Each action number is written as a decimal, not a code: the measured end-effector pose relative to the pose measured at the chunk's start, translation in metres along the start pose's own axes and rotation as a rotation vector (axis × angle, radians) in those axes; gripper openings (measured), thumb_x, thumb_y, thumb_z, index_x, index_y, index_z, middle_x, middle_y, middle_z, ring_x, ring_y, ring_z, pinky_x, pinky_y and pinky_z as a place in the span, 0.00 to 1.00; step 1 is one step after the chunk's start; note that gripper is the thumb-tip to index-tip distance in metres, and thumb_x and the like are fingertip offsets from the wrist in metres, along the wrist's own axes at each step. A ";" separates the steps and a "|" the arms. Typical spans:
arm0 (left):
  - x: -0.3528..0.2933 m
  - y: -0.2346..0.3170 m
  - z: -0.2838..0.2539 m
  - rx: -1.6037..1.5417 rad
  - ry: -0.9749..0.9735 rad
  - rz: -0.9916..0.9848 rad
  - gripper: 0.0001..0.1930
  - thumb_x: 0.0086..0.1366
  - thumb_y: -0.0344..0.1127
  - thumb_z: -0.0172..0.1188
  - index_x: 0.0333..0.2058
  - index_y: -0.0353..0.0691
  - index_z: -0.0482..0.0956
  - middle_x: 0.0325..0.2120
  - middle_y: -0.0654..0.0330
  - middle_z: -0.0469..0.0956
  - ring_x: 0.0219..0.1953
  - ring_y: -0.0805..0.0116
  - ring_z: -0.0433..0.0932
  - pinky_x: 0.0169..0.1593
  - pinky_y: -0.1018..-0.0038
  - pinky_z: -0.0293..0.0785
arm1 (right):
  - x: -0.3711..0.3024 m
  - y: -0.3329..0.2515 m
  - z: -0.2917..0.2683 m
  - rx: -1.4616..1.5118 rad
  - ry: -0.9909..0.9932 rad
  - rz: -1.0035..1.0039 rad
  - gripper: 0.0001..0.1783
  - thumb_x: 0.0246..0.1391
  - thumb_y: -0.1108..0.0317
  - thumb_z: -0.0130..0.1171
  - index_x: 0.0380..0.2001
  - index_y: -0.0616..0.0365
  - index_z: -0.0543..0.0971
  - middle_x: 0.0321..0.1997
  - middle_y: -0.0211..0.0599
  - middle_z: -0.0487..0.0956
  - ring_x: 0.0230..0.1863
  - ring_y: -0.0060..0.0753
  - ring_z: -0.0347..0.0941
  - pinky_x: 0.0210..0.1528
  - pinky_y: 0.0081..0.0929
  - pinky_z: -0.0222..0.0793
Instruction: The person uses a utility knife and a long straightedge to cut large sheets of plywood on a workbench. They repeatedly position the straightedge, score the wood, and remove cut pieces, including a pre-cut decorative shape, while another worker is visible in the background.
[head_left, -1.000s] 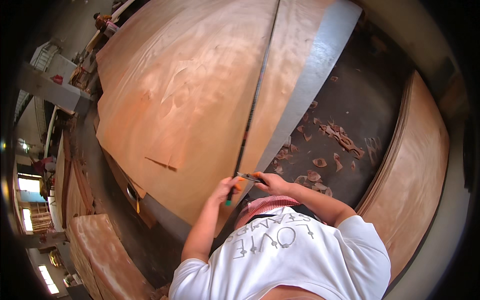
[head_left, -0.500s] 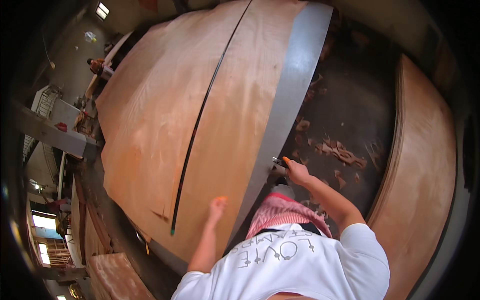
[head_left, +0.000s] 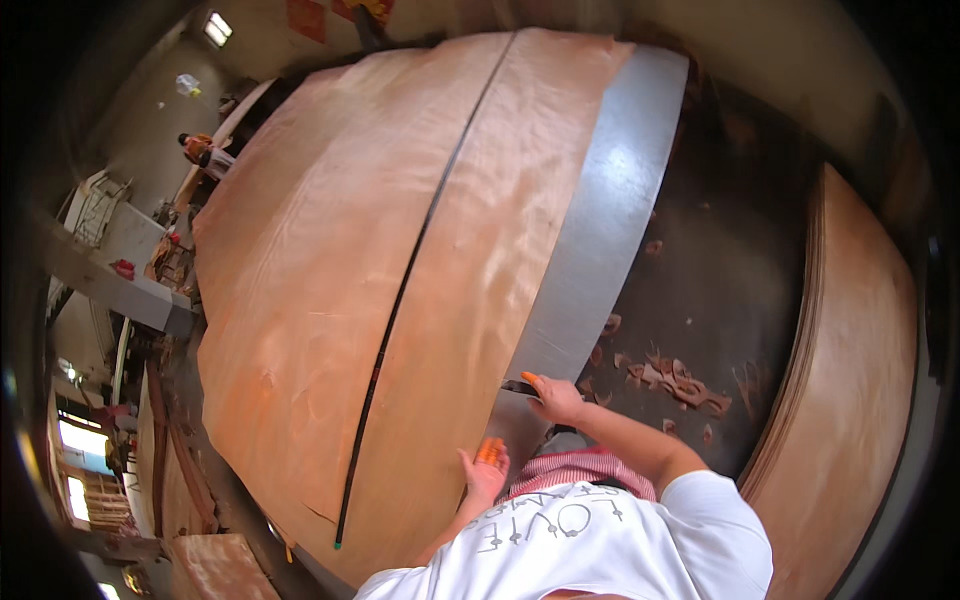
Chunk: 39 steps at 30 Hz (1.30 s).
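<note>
A broad sheet of thin wood veneer (head_left: pixel 330 240) covers most of the grey metal tabletop (head_left: pixel 610 190). Lengthwise over the veneer runs a long, narrow black strip (head_left: pixel 408 275). My right hand (head_left: pixel 558 400), an orange cover on one fingertip, is closed round a dark knife-like tool (head_left: pixel 518 387). That tool points left over the sheet's right edge; its exact kind is unclear. My left hand (head_left: pixel 485 472) hovers near the same edge, thumb apart and orange-covered fingers extended, with nothing in it.
To the right stands a tall stack of veneer sheets (head_left: pixel 860 340). Torn veneer scraps (head_left: pixel 675 385) litter the dark floor between stack and table. Another person (head_left: pixel 200 150) is at the far left. Smaller boards (head_left: pixel 222 568) lie at the lower left.
My right hand, with the tool, has come left onto the veneer's edge. My left hand has moved right toward it and now shows spread fingers. The view has shifted slightly.
</note>
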<state>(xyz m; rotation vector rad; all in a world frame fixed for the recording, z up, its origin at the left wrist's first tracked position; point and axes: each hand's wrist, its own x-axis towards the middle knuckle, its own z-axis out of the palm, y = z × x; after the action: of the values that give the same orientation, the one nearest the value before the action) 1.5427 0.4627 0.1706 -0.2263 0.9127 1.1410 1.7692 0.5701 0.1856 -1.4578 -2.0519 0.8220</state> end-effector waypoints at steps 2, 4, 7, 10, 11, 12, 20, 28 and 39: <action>0.020 0.008 0.012 -0.067 0.095 0.146 0.27 0.58 0.58 0.42 0.44 0.41 0.67 0.40 0.58 0.71 0.39 0.65 0.71 0.41 0.70 0.70 | 0.030 0.032 -0.024 -0.031 -0.151 0.107 0.14 0.41 0.57 0.54 0.30 0.53 0.73 0.20 0.42 0.74 0.26 0.46 0.72 0.29 0.40 0.67; 0.036 0.012 0.019 -0.121 0.160 0.242 0.23 0.60 0.54 0.44 0.45 0.42 0.67 0.40 0.59 0.71 0.39 0.66 0.71 0.39 0.71 0.70 | 0.066 0.069 -0.042 0.120 -0.099 0.366 0.17 0.42 0.52 0.53 0.22 0.56 0.75 0.21 0.43 0.75 0.26 0.46 0.72 0.29 0.39 0.66; 0.035 0.009 0.030 -0.150 0.237 0.326 0.20 0.61 0.50 0.44 0.45 0.43 0.67 0.39 0.61 0.71 0.39 0.67 0.71 0.38 0.74 0.71 | 0.168 0.132 -0.070 0.572 0.166 0.557 0.28 0.44 0.42 0.49 0.29 0.61 0.76 0.20 0.41 0.75 0.26 0.34 0.72 0.31 0.30 0.66; 0.038 -0.004 0.069 -0.085 0.243 0.373 0.19 0.60 0.49 0.46 0.44 0.43 0.67 0.38 0.62 0.71 0.38 0.70 0.71 0.37 0.76 0.71 | 0.268 0.221 -0.096 0.682 0.463 0.563 0.28 0.42 0.42 0.52 0.24 0.61 0.76 0.21 0.39 0.75 0.26 0.36 0.71 0.31 0.28 0.64; 0.034 -0.010 0.066 -0.089 0.261 0.398 0.19 0.60 0.49 0.47 0.44 0.43 0.67 0.38 0.62 0.71 0.38 0.70 0.71 0.37 0.77 0.71 | 0.284 0.221 -0.103 0.737 0.406 0.602 0.27 0.41 0.44 0.53 0.22 0.62 0.75 0.20 0.41 0.75 0.25 0.37 0.71 0.30 0.30 0.64; 0.029 -0.017 0.061 -0.098 0.281 0.426 0.19 0.60 0.49 0.48 0.44 0.43 0.67 0.38 0.62 0.71 0.38 0.71 0.71 0.37 0.77 0.71 | 0.293 0.215 -0.106 0.788 0.344 0.640 0.26 0.40 0.46 0.54 0.20 0.63 0.75 0.19 0.42 0.75 0.24 0.39 0.71 0.29 0.31 0.64; -0.008 -0.112 0.011 -0.233 0.553 0.765 0.19 0.60 0.50 0.48 0.45 0.46 0.67 0.41 0.66 0.71 0.42 0.73 0.68 0.39 0.80 0.66 | 0.179 0.222 -0.102 1.067 0.302 0.608 0.16 0.43 0.58 0.58 0.14 0.60 0.72 0.11 0.27 0.65 0.12 0.21 0.58 0.14 0.24 0.50; -0.085 -0.330 -0.113 -0.310 0.775 0.677 0.18 0.57 0.46 0.53 0.44 0.45 0.67 0.40 0.64 0.72 0.42 0.67 0.71 0.40 0.74 0.69 | -0.113 0.296 -0.122 1.209 0.220 0.845 0.13 0.46 0.57 0.58 0.19 0.54 0.71 0.11 0.22 0.63 0.10 0.20 0.53 0.13 0.19 0.46; -0.160 -0.516 -0.218 -0.021 0.498 -0.198 0.30 0.58 0.60 0.42 0.48 0.41 0.64 0.36 0.53 0.74 0.38 0.63 0.74 0.41 0.64 0.71 | -0.359 0.392 -0.132 0.933 0.010 1.036 0.16 0.46 0.53 0.58 0.19 0.54 0.71 0.09 0.23 0.62 0.07 0.18 0.53 0.09 0.18 0.44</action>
<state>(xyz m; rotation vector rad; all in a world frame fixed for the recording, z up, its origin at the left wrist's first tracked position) 1.8546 -0.0006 0.0034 -0.6242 1.2835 0.9231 2.2286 0.3526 -0.0177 -1.7841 -0.5132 1.7935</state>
